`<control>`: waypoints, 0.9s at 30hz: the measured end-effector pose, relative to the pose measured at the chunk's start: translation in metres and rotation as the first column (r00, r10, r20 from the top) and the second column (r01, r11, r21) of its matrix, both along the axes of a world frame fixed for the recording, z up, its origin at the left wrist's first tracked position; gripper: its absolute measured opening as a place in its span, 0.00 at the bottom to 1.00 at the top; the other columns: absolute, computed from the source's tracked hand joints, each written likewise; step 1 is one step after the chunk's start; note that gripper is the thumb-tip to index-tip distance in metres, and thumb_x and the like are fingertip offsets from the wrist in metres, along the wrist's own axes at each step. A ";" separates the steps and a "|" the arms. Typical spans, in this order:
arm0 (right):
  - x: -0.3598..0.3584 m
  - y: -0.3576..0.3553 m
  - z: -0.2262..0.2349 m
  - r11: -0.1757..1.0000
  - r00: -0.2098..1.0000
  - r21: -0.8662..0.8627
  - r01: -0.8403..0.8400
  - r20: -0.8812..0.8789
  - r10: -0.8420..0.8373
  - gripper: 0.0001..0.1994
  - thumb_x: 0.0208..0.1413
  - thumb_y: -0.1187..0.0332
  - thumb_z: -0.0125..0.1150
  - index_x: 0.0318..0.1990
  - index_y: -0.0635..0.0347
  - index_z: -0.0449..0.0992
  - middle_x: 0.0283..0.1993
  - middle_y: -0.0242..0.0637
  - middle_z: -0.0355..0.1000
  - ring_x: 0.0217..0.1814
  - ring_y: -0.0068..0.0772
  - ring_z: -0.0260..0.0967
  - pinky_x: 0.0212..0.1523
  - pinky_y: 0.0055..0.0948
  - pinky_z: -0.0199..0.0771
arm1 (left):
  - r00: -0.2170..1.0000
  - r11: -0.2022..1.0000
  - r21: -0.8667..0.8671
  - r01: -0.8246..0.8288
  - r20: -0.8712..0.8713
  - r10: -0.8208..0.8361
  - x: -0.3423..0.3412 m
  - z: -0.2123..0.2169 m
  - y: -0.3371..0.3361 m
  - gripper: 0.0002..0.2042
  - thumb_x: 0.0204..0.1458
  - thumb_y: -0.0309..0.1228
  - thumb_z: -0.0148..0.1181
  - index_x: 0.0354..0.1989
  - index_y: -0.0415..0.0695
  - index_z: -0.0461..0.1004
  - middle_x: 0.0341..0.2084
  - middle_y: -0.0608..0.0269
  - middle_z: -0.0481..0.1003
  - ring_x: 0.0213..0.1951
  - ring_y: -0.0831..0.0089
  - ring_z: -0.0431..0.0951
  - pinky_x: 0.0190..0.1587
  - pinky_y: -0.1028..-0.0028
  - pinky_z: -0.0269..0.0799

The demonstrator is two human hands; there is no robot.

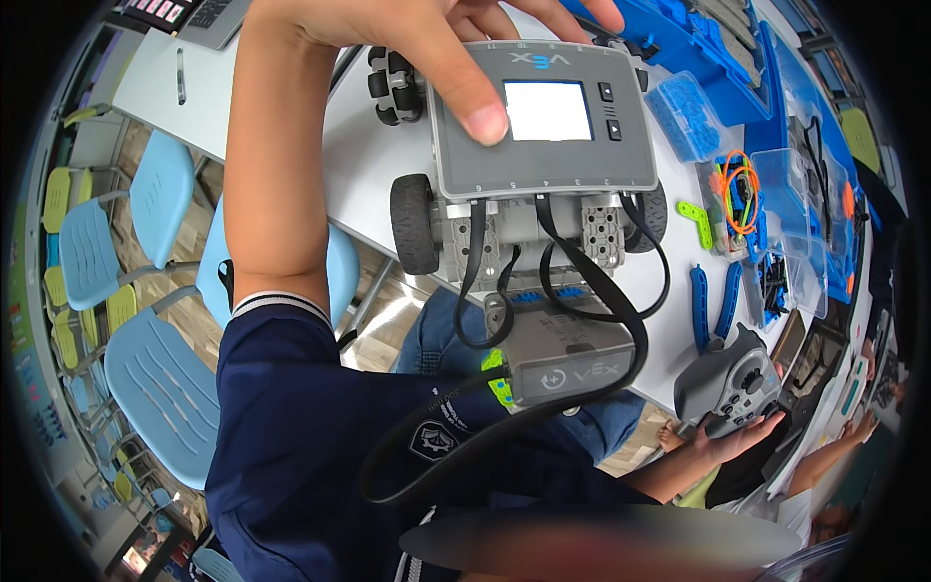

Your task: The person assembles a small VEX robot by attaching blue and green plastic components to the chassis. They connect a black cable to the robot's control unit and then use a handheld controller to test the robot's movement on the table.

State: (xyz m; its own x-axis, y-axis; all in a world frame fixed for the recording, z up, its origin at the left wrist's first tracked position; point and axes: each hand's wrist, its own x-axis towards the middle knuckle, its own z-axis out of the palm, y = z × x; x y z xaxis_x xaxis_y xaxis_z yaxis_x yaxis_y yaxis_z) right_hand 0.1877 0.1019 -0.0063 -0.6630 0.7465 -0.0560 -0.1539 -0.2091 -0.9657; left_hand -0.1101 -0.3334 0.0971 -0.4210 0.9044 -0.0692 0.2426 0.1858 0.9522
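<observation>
My left hand (436,44) reaches over a wheeled toy robot (543,175). Its thumb presses on the top of the grey control box, beside the lit white screen, while the other fingers curl over the far edge. Two black rubber wheels show on the near side, and a roller wheel sits at the far left. Black flat cables (630,320) loop from the control box toward a grey battery block (572,359) at the near end. Lower right, my right hand (732,441) holds a dark grey game controller (732,383) from beneath, its fingers partly hidden.
A white table (364,184) lies under the robot. On its right are blue bins (679,39), a clear box of blue pieces (689,116), orange rubber bands (742,194), a green angled piece (695,223) and blue strips (713,306). Blue chairs (160,388) stand left. Other people are at right.
</observation>
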 end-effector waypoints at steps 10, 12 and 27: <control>0.003 0.012 -0.016 0.983 0.970 0.005 -0.181 -0.164 0.180 0.33 0.69 0.45 0.40 0.67 0.67 0.61 0.58 0.48 0.71 0.59 0.42 0.72 0.59 0.38 0.74 | 0.856 0.948 0.314 -0.050 -0.476 0.202 0.015 -0.023 -0.015 0.66 0.24 0.54 0.83 0.72 0.35 0.49 0.64 0.42 0.65 0.60 0.56 0.72 0.64 0.58 0.65; 0.003 0.013 -0.019 0.972 0.952 0.009 -0.233 -0.201 0.230 0.32 0.70 0.44 0.39 0.66 0.65 0.62 0.58 0.48 0.71 0.59 0.42 0.72 0.59 0.38 0.75 | 0.641 0.841 0.465 -0.276 -0.563 0.522 0.051 -0.035 -0.012 0.60 0.27 0.51 0.84 0.69 0.38 0.55 0.61 0.45 0.69 0.60 0.57 0.72 0.65 0.58 0.64; -0.005 0.009 -0.020 0.974 0.955 0.057 -0.221 -0.189 0.228 0.30 0.70 0.45 0.43 0.65 0.64 0.64 0.57 0.44 0.70 0.58 0.39 0.71 0.59 0.38 0.73 | 0.521 0.769 0.311 -0.559 -0.589 0.617 0.095 -0.044 0.022 0.49 0.31 0.34 0.74 0.71 0.51 0.60 0.57 0.56 0.75 0.60 0.60 0.73 0.66 0.58 0.62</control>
